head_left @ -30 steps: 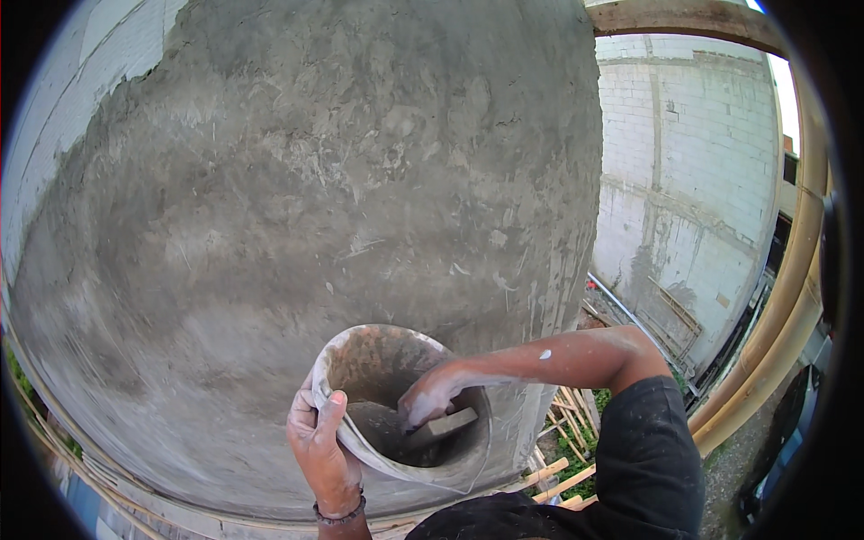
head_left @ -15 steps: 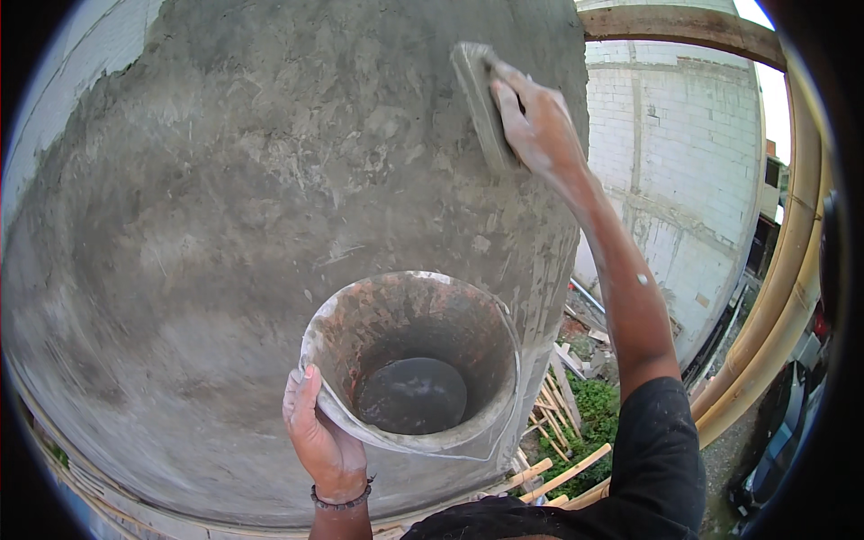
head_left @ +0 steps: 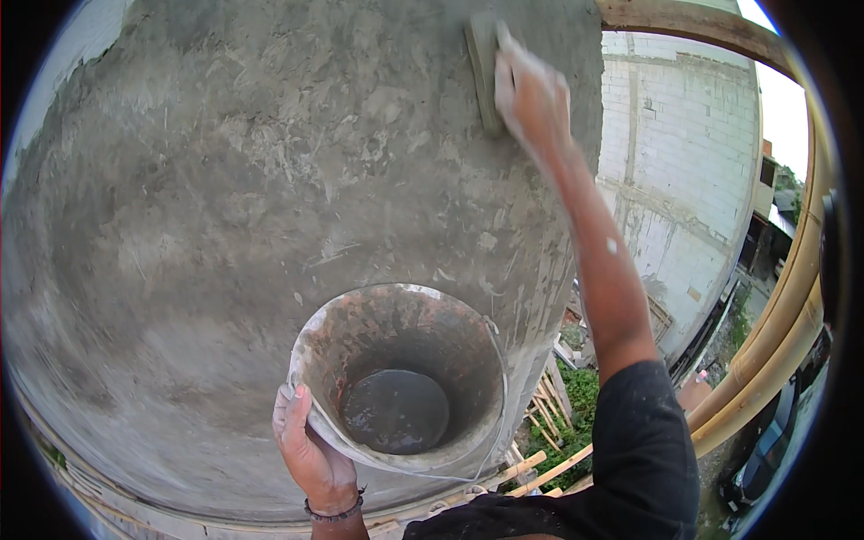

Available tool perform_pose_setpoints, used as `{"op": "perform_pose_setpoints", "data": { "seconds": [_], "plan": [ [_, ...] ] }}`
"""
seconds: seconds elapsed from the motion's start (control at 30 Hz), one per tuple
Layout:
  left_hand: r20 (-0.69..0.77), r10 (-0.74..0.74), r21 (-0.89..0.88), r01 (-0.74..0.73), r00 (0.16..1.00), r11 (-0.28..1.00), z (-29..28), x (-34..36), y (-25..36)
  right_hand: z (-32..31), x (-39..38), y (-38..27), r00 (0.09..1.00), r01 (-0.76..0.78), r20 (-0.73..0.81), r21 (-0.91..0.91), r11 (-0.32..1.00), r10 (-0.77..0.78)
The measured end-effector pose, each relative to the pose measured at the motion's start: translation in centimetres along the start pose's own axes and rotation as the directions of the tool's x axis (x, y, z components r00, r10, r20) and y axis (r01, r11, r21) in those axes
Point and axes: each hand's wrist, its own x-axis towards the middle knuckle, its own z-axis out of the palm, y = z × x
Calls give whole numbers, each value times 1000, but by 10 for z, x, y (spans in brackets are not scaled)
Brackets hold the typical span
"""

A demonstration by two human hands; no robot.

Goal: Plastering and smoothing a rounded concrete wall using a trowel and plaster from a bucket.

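My left hand (head_left: 312,446) is closed on the near left rim of a bucket (head_left: 315,360), its thumb over the edge. The bucket is crusted with dried cement and has a thin wire handle. Grey, wet-looking slurry (head_left: 396,411) lies at its bottom. Up at the far right of the plastered wall (head_left: 225,207), my right hand (head_left: 533,97) grips a flat plastering float (head_left: 483,79). The float's face is against or very near the grey wall, and its upper end is blurred. Pale cement coats the fingers of both hands.
Bamboo poles (head_left: 765,351) curve along the right side, with a wooden beam (head_left: 697,22) at the top right. Beyond the wall's right edge stands a white block wall (head_left: 675,144). Far below are green plants (head_left: 583,400), bamboo sticks and a parked vehicle (head_left: 765,450).
My right hand has carried the float upward on the wall. In the view, the bucket and my left hand sit slightly lower and further left.
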Motion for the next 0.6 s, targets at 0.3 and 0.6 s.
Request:
{"op": "perform_pose_setpoints", "data": {
  "seconds": [0.3, 0.6],
  "plan": [
    [76, -41, -15, 42, 996, 999, -5, 10, -1, 10, 52, 8, 1000, 26, -7, -102, 994, -27],
    [-13, -62, 28, 62, 998, 998, -4, 9, 0, -7, 12, -9, 999, 18, 34, -29, 999, -17]
  ]
}}
